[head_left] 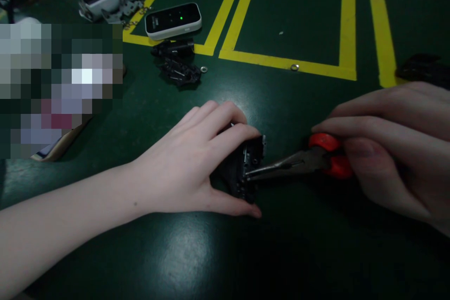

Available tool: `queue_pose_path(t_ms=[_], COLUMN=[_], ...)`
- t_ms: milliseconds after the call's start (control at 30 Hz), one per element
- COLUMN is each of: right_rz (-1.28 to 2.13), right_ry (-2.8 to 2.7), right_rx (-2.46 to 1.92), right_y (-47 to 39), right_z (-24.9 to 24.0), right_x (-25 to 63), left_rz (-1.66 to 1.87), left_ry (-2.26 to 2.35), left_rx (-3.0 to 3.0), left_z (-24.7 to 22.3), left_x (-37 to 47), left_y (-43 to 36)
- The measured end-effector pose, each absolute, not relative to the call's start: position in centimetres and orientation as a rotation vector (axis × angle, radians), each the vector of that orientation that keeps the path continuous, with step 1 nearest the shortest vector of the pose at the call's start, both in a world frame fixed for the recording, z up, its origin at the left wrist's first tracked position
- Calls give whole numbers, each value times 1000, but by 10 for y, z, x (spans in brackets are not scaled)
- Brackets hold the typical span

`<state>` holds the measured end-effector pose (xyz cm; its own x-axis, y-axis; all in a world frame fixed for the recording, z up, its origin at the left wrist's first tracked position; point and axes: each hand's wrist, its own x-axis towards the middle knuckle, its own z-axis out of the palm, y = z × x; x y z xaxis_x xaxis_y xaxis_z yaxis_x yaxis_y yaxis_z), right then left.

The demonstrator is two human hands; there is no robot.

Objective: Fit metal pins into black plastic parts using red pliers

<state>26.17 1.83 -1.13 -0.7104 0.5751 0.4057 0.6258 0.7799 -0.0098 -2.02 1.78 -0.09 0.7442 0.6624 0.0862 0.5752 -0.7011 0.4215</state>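
My left hand (197, 159) is wrapped round a black plastic part (255, 150) with small metal pieces on its right side, holding it at the green tabletop. The thumb lies along its near edge and the fingers cover much of it. From the right, my right hand (390, 154) grips needle-nose pliers (298, 164) by their red handles. The plier tips meet the metal edge of the black part; whether they pinch something there is too small to tell.
Beyond my left hand lie black plastic pieces (179, 68), a metal ring (204, 70) and a white-and-black device (174, 21) with a green light. Another ring (294, 68) rests by yellow tape (277, 61). Metal parts (121, 9) sit back left; a dark object (422, 68) is at right.
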Motion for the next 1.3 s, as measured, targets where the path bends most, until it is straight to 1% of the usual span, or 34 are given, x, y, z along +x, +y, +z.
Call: queue_pose_path(t_ms=[200, 633, 867, 1300], right_rz=[-224, -115, -22, -195], right_ry=[-2594, -2543, -2569, -2551], right_rx=[-831, -865, -1010, -998], right_y=[24, 20, 14, 13], right_z=[-16, -12, -4, -6], right_x=[267, 265, 255, 254], left_rz=[359, 474, 521, 558], left_ry=[952, 925, 845, 820], left_rx=[2576, 2340, 2300, 2352], left_z=[-2, 2, 0, -2], left_x=[-20, -20, -21, -21], left_y=[18, 18, 20, 19])
